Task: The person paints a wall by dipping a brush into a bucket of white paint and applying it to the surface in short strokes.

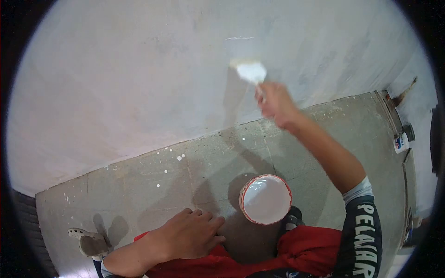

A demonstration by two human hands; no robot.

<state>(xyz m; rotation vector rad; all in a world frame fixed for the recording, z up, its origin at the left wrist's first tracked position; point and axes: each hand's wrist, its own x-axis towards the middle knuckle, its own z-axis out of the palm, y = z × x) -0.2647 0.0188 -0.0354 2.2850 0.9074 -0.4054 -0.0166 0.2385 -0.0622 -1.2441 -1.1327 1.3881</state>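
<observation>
The pale wall (116, 83) filled the upper half of the view, its sides lost in the dark rounded rim of the lens. Below it ran a grey floor (153, 185) dotted with white specks. Red shorts (315, 250) were cut off by the bottom edge. A paint bucket (241, 200) with a red-and-white rim stood on the floor just in front of the knees, full of white. The left hand (190, 234) lay flat on the red cloth, fingers loosely side by side and holding nothing. The right hand (276, 104), blurred, was curled around the handle of a brush (251, 72), hiding the handle; the white-loaded bristles touched the wall. A light shoe (88, 241) sat lower left, and a small container (401, 142) at the right edge was too small to read.
</observation>
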